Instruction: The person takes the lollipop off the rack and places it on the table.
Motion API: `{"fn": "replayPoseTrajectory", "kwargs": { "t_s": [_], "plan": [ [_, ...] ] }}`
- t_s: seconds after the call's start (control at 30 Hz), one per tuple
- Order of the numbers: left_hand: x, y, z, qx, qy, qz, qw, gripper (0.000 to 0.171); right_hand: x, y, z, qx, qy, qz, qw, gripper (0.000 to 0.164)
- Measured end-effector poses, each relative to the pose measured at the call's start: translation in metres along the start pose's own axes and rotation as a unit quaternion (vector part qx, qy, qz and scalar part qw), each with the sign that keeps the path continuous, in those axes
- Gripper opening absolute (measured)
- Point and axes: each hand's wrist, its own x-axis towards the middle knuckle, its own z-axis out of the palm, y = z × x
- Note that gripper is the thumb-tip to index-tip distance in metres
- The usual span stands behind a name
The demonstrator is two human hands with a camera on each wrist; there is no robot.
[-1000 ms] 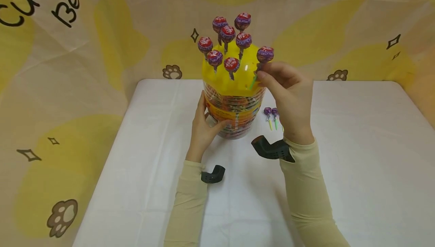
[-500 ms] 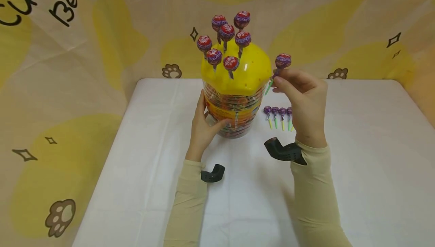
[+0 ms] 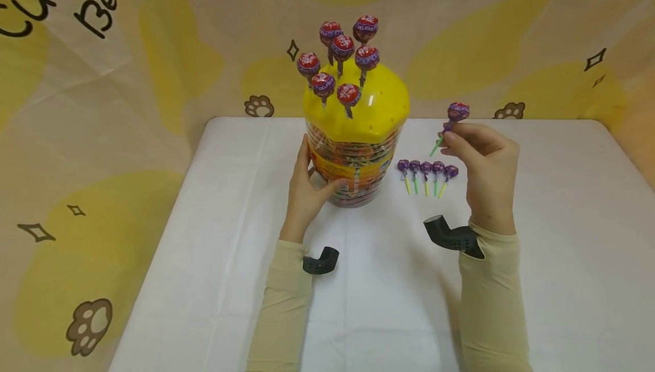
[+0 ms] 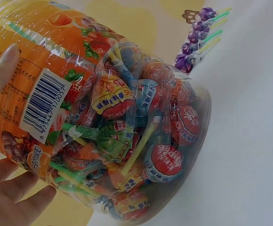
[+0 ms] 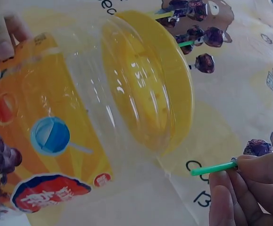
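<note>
A clear plastic candy jar (image 3: pixel 353 173) with a yellow domed lid (image 3: pixel 381 107) stands on the table, full of wrapped lollipops. Several red-and-purple lollipops (image 3: pixel 341 49) stick up out of the lid. My left hand (image 3: pixel 307 195) grips the jar's side low down, thumb in front near the barcode label (image 4: pixel 45 106). Right of the jar and above the table, my right hand (image 3: pixel 488 173) pinches one lollipop (image 3: pixel 458 112) between thumb and fingers. Its wrapped head points up, and its green stick (image 5: pixel 214 168) slants down toward the left, apart from the lid.
Several purple-wrapped lollipops (image 3: pixel 426 170) with yellow and green sticks lie in a row on the white table (image 3: pixel 204 235), between the jar and my right hand. A printed yellow-and-cream cloth (image 3: pixel 491 36) hangs behind the table. Each wrist carries a black camera mount (image 3: pixel 452 236).
My right hand has drawn the lollipop away from the lid, moving right and downward. The row of lollipops on the table now shows fully. My left hand stays on the jar.
</note>
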Motion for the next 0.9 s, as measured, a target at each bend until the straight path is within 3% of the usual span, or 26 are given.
{"fn": "replayPoseTrajectory", "kwargs": {
  "t_s": [0.27,0.53,0.73,0.9],
  "plan": [
    [0.0,0.001,0.0,0.0,-0.003,-0.009,1.0,0.102,0.001,0.007,-0.024,-0.017,0.021,0.031,0.999,0.012],
    [0.0,0.001,0.001,-0.003,-0.006,-0.007,1.0,0.102,0.006,0.011,-0.044,-0.03,0.043,0.061,0.997,0.005],
    [0.0,0.0,0.0,-0.001,-0.004,-0.007,1.0,0.101,0.008,0.014,-0.054,-0.026,0.042,0.089,0.995,0.007],
    [0.0,-0.002,0.001,0.001,-0.002,-0.008,1.0,0.102,0.009,0.018,-0.063,-0.054,0.04,0.113,0.991,0.004]
  ]
}}
